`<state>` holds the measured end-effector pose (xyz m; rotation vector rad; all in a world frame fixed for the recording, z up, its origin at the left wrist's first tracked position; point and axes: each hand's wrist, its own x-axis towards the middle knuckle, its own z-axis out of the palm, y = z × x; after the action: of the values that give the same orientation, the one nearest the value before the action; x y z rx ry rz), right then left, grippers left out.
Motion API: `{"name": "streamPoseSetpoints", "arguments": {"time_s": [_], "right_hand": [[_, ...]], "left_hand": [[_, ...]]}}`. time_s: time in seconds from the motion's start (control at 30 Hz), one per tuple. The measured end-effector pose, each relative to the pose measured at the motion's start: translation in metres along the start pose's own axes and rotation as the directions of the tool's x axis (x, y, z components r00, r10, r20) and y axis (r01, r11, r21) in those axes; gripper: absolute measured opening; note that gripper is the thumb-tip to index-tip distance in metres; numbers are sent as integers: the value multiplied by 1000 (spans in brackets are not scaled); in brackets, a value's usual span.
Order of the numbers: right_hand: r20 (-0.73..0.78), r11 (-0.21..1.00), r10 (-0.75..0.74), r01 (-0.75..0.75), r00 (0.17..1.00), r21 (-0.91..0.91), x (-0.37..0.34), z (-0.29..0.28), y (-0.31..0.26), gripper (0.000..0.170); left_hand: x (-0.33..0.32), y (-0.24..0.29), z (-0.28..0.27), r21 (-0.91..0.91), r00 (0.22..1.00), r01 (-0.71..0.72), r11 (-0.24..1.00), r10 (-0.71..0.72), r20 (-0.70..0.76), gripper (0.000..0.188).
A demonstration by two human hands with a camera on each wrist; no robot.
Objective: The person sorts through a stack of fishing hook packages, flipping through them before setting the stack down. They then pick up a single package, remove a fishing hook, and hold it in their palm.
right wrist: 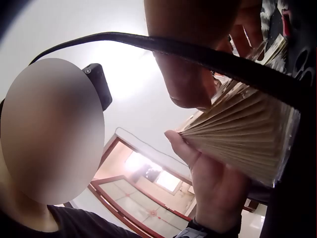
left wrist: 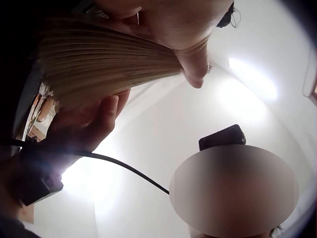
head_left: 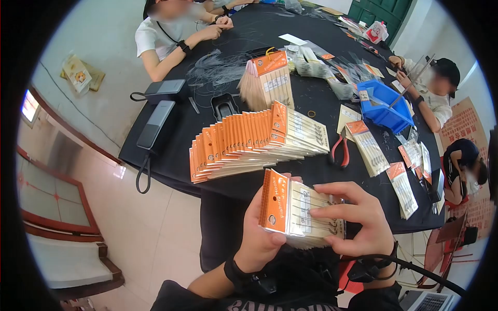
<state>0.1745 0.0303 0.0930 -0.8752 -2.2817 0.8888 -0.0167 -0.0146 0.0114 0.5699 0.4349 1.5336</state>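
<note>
A thick stack of fishing hook packets (head_left: 294,207) with orange headers sits in front of the person's body, off the table. The left hand (head_left: 257,239) grips its header end, thumb along the near side. Over the other end lies the right hand (head_left: 366,220), its bent fingers on the top packet and its thumb at the near edge. In the right wrist view, the card edges (right wrist: 247,136) fan apart between the right thumb and the left palm. On the table just beyond, a long row of overlapping packets (head_left: 236,140) lies spread out.
Another bundle of packets (head_left: 270,78) stands behind the row. Red-handled pliers (head_left: 340,150), a blue bin (head_left: 384,106), loose packets (head_left: 367,147) and two power banks (head_left: 155,124) lie on the black-covered table (head_left: 311,179). A black cable (head_left: 415,267) runs from the right wrist. Other people sit around the table.
</note>
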Motion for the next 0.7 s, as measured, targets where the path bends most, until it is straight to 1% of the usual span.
{"name": "streamPoseSetpoints", "arguments": {"time_s": [0.2,0.57,0.67,0.7], "right_hand": [[4,1000,6,-6,1000,15,-1,0,0,46],[27,1000,-18,18,999,-17,0,-1,-3,48],[38,999,-26,27,999,-17,0,-1,-2,49],[41,999,-27,27,999,-21,-1,-1,-1,49]], "left_hand": [[0,0,1,-11,1000,1,1000,-1,2,117],[-1,-2,1,-7,1000,-16,1000,16,10,114],[0,5,5,189,1000,14,982,-15,5,119],[-1,6,6,192,1000,18,981,-19,1,119]]}}
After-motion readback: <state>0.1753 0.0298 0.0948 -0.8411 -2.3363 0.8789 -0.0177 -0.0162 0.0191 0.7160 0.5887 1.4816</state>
